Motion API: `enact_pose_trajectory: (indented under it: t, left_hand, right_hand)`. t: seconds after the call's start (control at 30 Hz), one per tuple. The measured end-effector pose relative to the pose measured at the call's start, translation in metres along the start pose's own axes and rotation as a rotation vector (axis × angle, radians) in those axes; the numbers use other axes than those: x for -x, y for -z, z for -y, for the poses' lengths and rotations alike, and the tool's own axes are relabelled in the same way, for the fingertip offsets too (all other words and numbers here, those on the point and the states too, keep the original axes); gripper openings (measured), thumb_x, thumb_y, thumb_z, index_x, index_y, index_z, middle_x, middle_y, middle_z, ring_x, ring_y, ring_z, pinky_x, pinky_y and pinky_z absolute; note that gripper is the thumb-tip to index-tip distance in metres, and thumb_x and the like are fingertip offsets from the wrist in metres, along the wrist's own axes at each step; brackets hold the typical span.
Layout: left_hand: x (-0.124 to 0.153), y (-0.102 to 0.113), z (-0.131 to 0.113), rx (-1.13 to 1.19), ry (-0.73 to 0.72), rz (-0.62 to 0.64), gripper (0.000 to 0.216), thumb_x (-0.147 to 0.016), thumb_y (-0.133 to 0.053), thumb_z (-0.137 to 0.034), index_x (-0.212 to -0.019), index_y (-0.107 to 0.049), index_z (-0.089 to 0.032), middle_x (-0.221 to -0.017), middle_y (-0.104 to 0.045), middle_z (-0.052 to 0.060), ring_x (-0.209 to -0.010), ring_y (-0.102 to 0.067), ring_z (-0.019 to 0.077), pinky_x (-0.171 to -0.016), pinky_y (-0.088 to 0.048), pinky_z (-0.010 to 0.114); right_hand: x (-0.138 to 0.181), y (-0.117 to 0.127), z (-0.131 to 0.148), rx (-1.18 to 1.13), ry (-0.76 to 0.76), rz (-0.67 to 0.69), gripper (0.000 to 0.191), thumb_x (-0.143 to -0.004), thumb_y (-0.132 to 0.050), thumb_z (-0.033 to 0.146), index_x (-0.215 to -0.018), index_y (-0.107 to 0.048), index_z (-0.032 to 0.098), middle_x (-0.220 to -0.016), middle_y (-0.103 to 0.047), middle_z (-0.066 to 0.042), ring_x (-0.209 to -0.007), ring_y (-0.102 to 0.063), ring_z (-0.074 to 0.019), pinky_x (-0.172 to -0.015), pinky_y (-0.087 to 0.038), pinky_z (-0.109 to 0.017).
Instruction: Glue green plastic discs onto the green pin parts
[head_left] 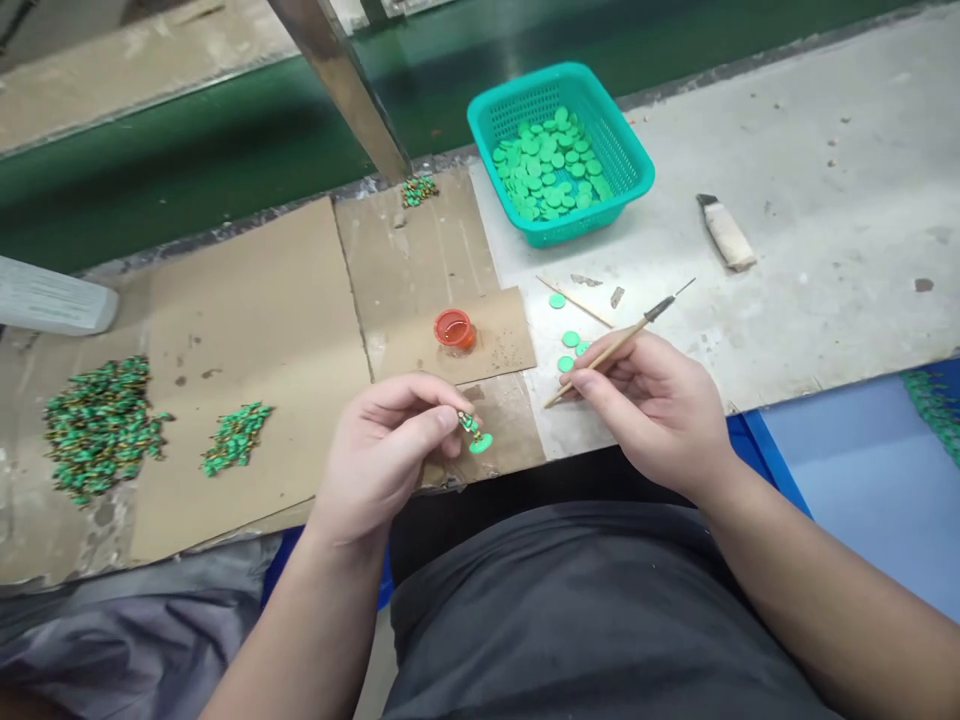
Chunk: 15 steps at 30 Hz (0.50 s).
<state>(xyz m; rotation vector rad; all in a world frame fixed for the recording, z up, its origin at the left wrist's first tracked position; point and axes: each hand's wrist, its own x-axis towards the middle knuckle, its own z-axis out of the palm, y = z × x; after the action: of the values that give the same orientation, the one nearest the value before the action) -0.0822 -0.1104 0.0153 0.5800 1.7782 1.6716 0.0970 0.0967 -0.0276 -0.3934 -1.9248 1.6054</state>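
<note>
**Small figure pinched in one hand, fine brush held ready in the other**

In the head view, the left hand (386, 450) is nearly closed, its thumb and fingertips (439, 420) pinching a small green-and-dark figure (469, 424) on a round green base, just below the orange-rimmed pot (454, 330). The right hand (649, 415), to the right of the pot, is closed around the wooden handle of a fine brush (619, 345), gripping it like a pencil. Its thin dark tip points up and away, well apart from the figure. Whether the tip is loaded is too small to tell.

The step in hand appears to be close work on a single figure, lifted off the cardboard sheet (247, 350). For the tip to reach it, the brush would have to swing round and close the gap between the hands.

Left of the pot lie two heaps of similar figures (101, 430). Above it, a smaller cluster of figures (418, 190) sits at the cardboard's far edge. Up and right of the pot, a teal plastic basket (529, 88) holds loose green discs (547, 165), and three more discs (571, 339) lie beside the right hand. Farther right, a cloth-wrapped handle (726, 232) rests on the grey workbench (787, 180).
</note>
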Motion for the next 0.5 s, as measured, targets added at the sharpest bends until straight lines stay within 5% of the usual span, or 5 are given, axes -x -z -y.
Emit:
enact_pose_trajectory:
  t: [0.33,0.5]
  left_hand:
    - [-0.004,0.003,0.0,-0.067,0.091,-0.056,0.044,-0.069,-0.101,-0.058,-0.076,-0.081,-0.019,-0.062,-0.062,0.006,-0.049,-0.054,0.0156,-0.055,-0.059,0.026]
    - [-0.001,0.003,0.003,-0.216,0.054,-0.088,0.055,-0.074,-0.111,-0.065,-0.083,-0.084,-0.018,-0.06,-0.06,0.005,-0.05,-0.055,0.016,-0.045,-0.04,0.017]
  right_hand:
    - [-0.001,-0.003,-0.003,-0.027,-0.042,0.0,0.007,-0.111,-0.083,0.027,-0.106,-0.079,0.025,-0.093,-0.086,-0.001,-0.084,-0.087,-0.0188,-0.079,-0.071,-0.03]
    - [-0.013,-0.002,0.001,-0.114,-0.134,0.078,0.016,-0.11,-0.08,0.04,-0.108,-0.076,0.025,-0.088,-0.081,0.001,-0.073,-0.076,-0.0156,-0.071,-0.062,-0.028]
